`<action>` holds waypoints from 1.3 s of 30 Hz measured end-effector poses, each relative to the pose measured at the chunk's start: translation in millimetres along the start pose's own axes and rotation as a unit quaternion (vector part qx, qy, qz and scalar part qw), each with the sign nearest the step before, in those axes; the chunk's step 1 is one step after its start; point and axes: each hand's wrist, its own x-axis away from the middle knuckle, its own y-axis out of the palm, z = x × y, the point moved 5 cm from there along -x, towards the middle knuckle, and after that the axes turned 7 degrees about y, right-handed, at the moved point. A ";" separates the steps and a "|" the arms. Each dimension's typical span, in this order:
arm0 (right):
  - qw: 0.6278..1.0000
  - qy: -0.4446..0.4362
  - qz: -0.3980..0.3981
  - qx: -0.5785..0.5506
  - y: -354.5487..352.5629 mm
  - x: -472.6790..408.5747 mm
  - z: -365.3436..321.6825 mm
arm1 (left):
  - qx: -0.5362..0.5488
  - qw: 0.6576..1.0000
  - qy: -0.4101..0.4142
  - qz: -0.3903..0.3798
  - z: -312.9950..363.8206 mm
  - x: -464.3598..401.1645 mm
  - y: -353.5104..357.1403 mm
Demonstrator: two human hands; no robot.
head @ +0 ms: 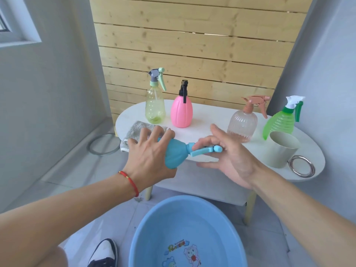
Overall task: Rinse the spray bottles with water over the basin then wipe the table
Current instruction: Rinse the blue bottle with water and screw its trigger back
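Starting nearest, blue basin (154, 228) on floor below our arms. Above it, left hand (152, 157) grip wraps blue spray bottle (176, 155), held sideways; right hand (229, 157) fingers curl round its trigger head. Behind on tabletop (212, 116): grey cloth (134, 130), cup (281, 151), then yellow-green bottle (155, 106), pink bottle (181, 110), clear bottle (242, 122), green bottle (279, 122).

I count five spray bottles: a blue one (176, 155) held at centre, and four standing on the table (212, 120) toward 12 o'clock. One cup (281, 151) at 3, one cloth (134, 132) at 10, one basin (185, 232) at 6.
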 end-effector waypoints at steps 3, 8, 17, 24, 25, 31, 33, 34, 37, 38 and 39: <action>0.994 -0.042 0.073 0.067 -3.2 -5.2 2.7 | 0.010 1.000 -0.003 -0.009 -0.8 0.5 3.1; 0.977 -0.077 0.192 0.054 -44.1 -8.7 0.2 | 0.070 0.993 -0.072 -0.066 -12.5 2.0 14.9; 0.931 -0.015 0.363 0.037 -106.6 -44.2 37.0 | 0.119 0.974 -0.164 -0.100 -31.3 2.3 21.4; 0.786 0.016 0.363 0.500 -96.1 -67.2 39.1 | 0.142 0.972 -0.162 -0.091 -21.4 1.0 21.2; 0.766 0.017 0.361 0.532 -92.9 -67.4 37.7 | 0.148 0.971 -0.160 -0.093 -19.4 1.1 22.2; 0.680 -0.028 0.372 0.631 -79.6 -45.3 18.4 | 0.235 0.958 -0.124 -0.110 -1.6 2.3 34.1; 0.673 -0.081 0.396 0.619 -83.6 -24.4 1.2 | 0.272 0.949 -0.109 -0.116 3.6 2.7 37.3; 0.670 -0.099 0.422 0.603 -89.0 -10.8 -7.4 | 0.286 0.945 -0.105 -0.117 5.9 3.2 38.0; 0.661 -0.032 0.532 0.528 -122.8 31.7 -22.6 | 0.317 0.935 -0.094 -0.126 14.4 5.2 37.9; 0.666 0.020 0.556 0.497 -136.0 45.8 -21.4 | 0.323 0.933 -0.087 -0.129 19.1 6.8 38.1; 0.670 0.076 0.564 0.476 -150.9 54.5 -16.6 | 0.329 0.932 -0.080 -0.133 22.6 7.2 38.8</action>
